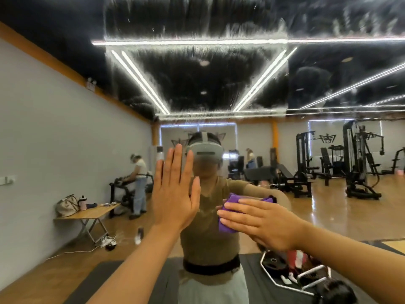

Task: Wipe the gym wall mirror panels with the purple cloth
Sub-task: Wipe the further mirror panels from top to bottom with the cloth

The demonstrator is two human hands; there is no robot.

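The wall mirror panel (197, 84) fills the view in front of me, streaked with wet smears across its upper part. My left hand (175, 194) lies flat against the glass with straight fingers pointing up. To its right, my right hand (260, 222) presses the folded purple cloth (228, 216) onto the mirror with straight fingers pointing left. The cloth shows beyond my fingertips, and its reflection sits just above my hand. My own reflection stands behind both hands.
A vertical seam (287, 73) divides this panel from the mirror panel on the right. Reflected are gym machines (359, 163), a folding table (92, 213) with bags, a white wall (54, 139) and another person. A black mat (131, 279) lies below.
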